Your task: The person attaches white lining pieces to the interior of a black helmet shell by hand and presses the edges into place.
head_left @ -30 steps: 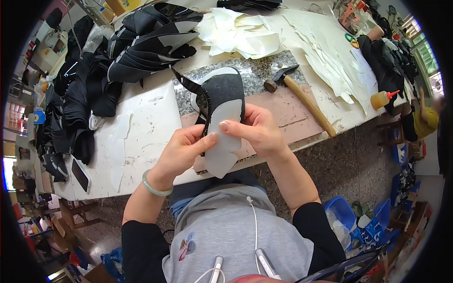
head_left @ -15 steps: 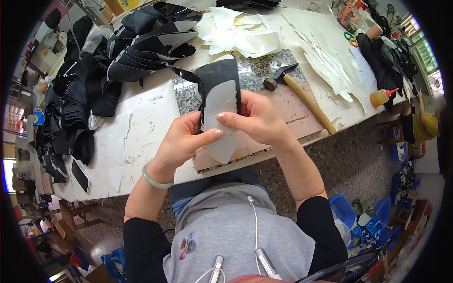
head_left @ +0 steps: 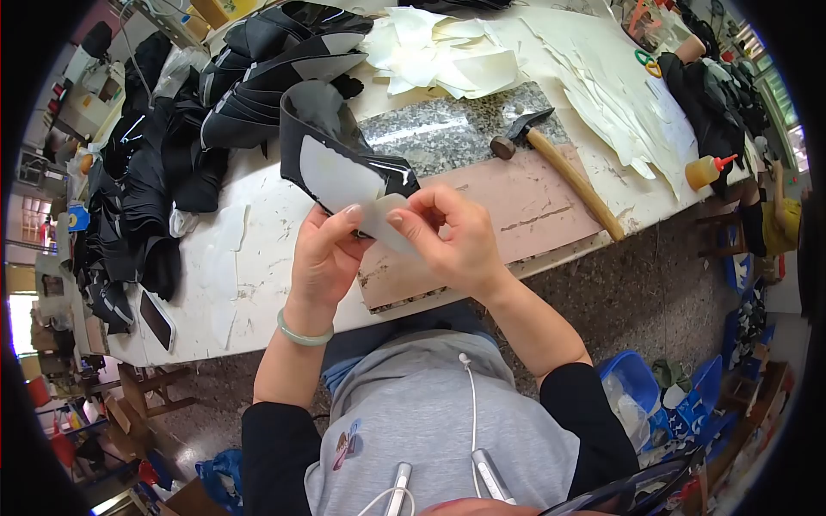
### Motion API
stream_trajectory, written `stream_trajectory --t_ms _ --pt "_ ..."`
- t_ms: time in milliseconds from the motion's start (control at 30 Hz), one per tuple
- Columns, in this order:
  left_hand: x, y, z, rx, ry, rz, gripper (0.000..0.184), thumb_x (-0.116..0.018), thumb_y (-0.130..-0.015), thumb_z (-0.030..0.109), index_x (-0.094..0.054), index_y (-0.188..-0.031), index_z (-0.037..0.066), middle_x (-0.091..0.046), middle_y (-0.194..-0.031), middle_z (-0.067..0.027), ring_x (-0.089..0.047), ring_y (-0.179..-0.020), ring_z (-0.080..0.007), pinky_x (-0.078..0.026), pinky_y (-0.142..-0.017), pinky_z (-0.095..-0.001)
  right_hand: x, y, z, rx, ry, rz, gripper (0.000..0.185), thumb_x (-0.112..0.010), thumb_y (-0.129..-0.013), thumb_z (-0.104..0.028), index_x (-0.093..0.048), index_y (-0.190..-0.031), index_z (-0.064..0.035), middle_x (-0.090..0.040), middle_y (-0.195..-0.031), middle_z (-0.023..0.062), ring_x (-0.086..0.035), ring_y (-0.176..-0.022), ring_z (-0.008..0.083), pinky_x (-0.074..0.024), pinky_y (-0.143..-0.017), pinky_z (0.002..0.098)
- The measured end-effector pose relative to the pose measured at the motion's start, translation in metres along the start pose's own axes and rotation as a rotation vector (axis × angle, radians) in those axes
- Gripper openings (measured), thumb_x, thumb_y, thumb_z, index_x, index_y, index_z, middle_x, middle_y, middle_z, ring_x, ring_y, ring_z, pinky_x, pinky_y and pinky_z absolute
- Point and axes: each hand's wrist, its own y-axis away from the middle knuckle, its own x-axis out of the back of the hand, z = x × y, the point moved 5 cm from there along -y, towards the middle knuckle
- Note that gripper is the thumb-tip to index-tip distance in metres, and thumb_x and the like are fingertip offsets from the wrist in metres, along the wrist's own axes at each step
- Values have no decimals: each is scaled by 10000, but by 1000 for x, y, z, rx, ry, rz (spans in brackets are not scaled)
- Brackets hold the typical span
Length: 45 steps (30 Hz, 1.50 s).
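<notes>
A black shoe upper (head_left: 323, 112), curved into a loop, is held above the front of the work board. On its outer side lies a pale grey-white stiffener patch (head_left: 329, 175). My left hand (head_left: 325, 258) grips the upper's lower edge, thumb on top, its other fingers partly hidden beneath. My right hand (head_left: 454, 241) pinches a translucent whitish strip (head_left: 391, 222) between thumb and index finger. The strip meets the lower end of the patch; whether it is joined there I cannot tell.
A hammer (head_left: 564, 172) lies on the pink-and-granite board (head_left: 516, 202). Behind are white cut pieces (head_left: 443, 52) and stacked black uppers (head_left: 258, 95). A glue bottle (head_left: 707, 172) stands near the right edge; a phone (head_left: 157, 321) lies at left. A seated person (head_left: 779, 219) is far right.
The upper has turned and tilted leftward, opening its loop to view. My left hand has shifted up its edge, and my right hand now pinches the whitish strip.
</notes>
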Motion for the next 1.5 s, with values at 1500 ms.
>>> stream_trajectory --t_ms 1500 --pt "17 6 -12 -420 -529 47 175 -632 -890 -20 -606 -1059 -55 -676 -946 -102 -667 -788 -155 -567 -709 -265 -8 -29 -36 377 604 -318 237 -621 -800 -67 -630 -1036 -49 -667 -794 141 -653 -717 300 -510 -622 372"
